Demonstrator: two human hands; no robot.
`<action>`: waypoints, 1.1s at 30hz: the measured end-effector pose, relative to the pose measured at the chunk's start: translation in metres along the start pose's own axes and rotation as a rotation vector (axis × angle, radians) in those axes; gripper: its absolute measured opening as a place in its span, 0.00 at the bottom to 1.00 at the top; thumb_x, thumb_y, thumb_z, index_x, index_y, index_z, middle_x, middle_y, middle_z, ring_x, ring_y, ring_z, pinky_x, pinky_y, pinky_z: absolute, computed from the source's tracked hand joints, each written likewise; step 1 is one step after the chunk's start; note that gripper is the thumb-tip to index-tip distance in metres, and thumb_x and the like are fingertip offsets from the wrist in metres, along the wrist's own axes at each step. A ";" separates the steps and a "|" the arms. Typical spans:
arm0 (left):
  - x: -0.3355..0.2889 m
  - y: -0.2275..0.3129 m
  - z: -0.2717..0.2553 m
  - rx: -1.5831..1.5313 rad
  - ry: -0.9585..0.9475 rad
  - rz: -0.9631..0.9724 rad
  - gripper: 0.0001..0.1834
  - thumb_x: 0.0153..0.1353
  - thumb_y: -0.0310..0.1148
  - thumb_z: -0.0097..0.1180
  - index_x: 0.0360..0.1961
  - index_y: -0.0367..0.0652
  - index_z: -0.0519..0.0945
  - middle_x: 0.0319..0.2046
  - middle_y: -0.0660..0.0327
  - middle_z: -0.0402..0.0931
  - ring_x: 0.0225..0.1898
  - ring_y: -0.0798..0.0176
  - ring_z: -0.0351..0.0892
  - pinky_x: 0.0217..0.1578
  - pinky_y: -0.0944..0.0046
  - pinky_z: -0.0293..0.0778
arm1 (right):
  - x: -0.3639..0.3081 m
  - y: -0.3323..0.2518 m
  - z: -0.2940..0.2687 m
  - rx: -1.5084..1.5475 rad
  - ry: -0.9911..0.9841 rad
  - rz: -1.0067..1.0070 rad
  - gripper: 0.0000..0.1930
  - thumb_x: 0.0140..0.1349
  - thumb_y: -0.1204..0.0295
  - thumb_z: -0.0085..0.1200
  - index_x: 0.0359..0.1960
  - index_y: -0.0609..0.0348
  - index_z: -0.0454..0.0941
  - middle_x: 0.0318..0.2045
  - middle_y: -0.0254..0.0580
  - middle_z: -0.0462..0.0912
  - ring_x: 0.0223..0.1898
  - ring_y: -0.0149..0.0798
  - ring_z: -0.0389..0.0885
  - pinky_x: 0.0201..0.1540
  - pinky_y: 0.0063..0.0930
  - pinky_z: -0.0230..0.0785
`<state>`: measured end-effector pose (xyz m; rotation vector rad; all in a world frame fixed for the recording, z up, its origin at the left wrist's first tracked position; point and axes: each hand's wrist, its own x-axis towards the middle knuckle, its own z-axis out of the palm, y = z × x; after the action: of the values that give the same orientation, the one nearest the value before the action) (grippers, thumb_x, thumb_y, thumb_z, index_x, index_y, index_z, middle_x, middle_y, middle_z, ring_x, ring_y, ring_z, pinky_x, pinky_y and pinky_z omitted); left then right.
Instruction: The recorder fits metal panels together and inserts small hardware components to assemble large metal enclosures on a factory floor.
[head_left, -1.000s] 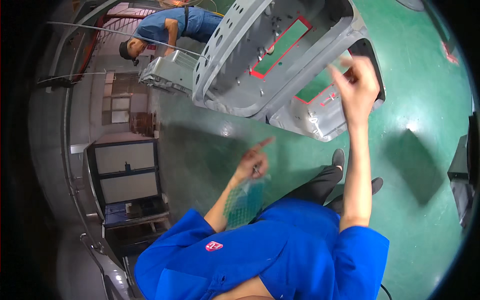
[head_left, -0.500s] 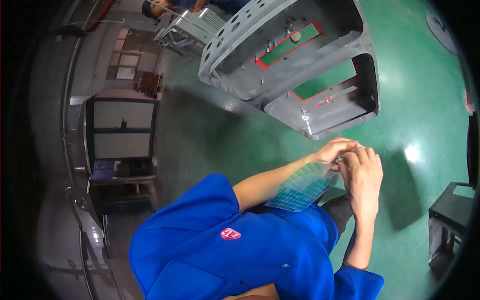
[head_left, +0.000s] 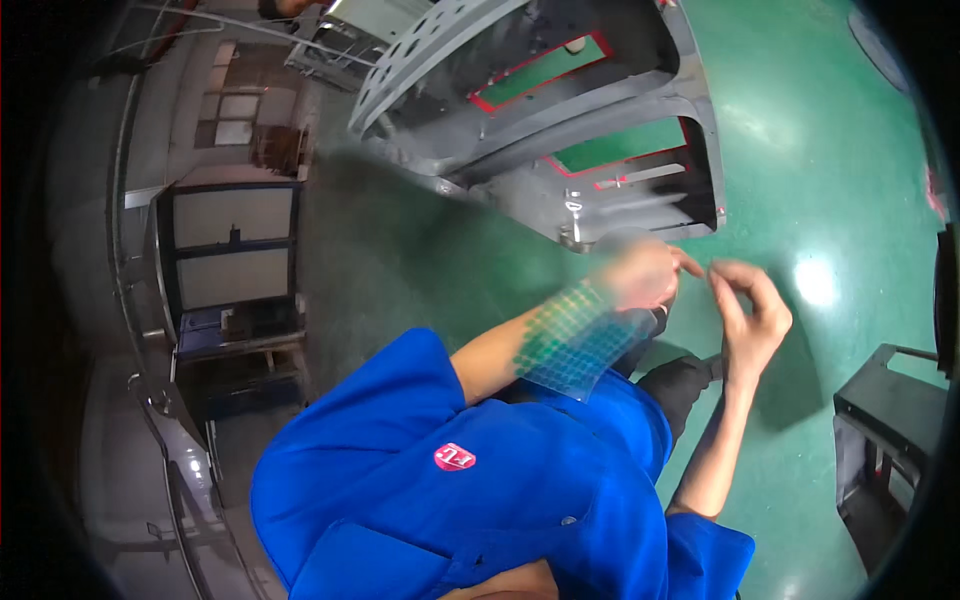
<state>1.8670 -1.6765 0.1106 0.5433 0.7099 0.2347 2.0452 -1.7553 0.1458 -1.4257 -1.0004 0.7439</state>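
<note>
My left hand (head_left: 640,275), smeared by motion, is closed on the edge of a see-through sheet of green dots (head_left: 575,345). The sheet hangs over my left forearm, its dots set in a close grid. Off to the right and apart from it, my right hand (head_left: 757,312) is raised with thumb and index finger pinched together. Whatever the pinch holds, if anything, is too small to make out. Just beyond my hands stands a large grey hollow housing (head_left: 460,165) with two rectangular openings edged in red.
A dark grey frame-like part (head_left: 880,410) stands on the green floor (head_left: 790,180) at the right. To the left is a dark-framed cabinet (head_left: 235,250) by the wall. Part of another person (head_left: 285,8) shows at the far upper left, beside pale metal equipment (head_left: 375,20).
My hands, together half a second ago at the sheet's edge, have come apart, the right one moving right. The view has shifted, so the housing sits higher and further left.
</note>
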 end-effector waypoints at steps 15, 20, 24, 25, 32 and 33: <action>-0.030 0.118 -0.002 0.067 -0.115 0.236 0.22 0.72 0.42 0.28 0.53 0.36 0.67 0.11 0.66 0.55 0.08 0.74 0.52 0.07 0.73 0.54 | 0.064 0.045 0.101 0.333 0.623 0.066 0.05 0.49 0.81 0.64 0.27 0.61 0.81 0.24 0.31 0.82 0.27 0.22 0.78 0.34 0.17 0.71; -0.046 0.113 0.013 0.133 -0.008 0.262 0.22 0.72 0.37 0.30 0.62 0.38 0.60 0.12 0.67 0.57 0.08 0.75 0.51 0.07 0.74 0.53 | 0.055 0.038 0.102 0.329 0.656 0.030 0.06 0.48 0.79 0.65 0.26 0.61 0.80 0.23 0.31 0.82 0.26 0.22 0.78 0.33 0.17 0.71; -0.078 0.105 -0.003 0.231 -0.140 0.150 0.23 0.71 0.33 0.31 0.65 0.40 0.56 0.11 0.65 0.60 0.08 0.74 0.54 0.07 0.73 0.55 | 0.051 0.038 0.094 0.281 0.604 0.008 0.09 0.47 0.77 0.67 0.30 0.62 0.80 0.26 0.32 0.82 0.28 0.23 0.78 0.35 0.17 0.71; -0.085 0.096 -0.017 0.213 -0.175 0.114 0.23 0.70 0.32 0.32 0.65 0.38 0.56 0.11 0.64 0.61 0.07 0.73 0.56 0.06 0.73 0.55 | 0.047 0.038 0.090 0.305 0.599 0.015 0.10 0.47 0.77 0.67 0.32 0.62 0.80 0.27 0.32 0.82 0.29 0.23 0.78 0.35 0.17 0.71; -0.117 -0.010 -0.019 0.365 0.083 -0.153 0.20 0.69 0.38 0.40 0.53 0.33 0.71 0.11 0.65 0.65 0.08 0.78 0.55 0.07 0.76 0.49 | -0.034 0.037 0.050 0.258 0.374 0.203 0.07 0.52 0.78 0.63 0.32 0.62 0.79 0.26 0.29 0.79 0.26 0.20 0.72 0.31 0.15 0.66; -0.114 -0.026 -0.019 0.301 0.072 -0.155 0.20 0.69 0.38 0.40 0.52 0.33 0.72 0.12 0.64 0.66 0.09 0.77 0.56 0.07 0.76 0.50 | -0.053 0.033 0.049 0.260 0.274 0.247 0.06 0.52 0.78 0.62 0.31 0.62 0.79 0.25 0.29 0.79 0.26 0.20 0.72 0.30 0.15 0.65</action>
<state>1.7703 -1.7344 0.1471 0.7650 0.8601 0.0009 1.9839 -1.7801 0.1016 -1.3903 -0.5019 0.7996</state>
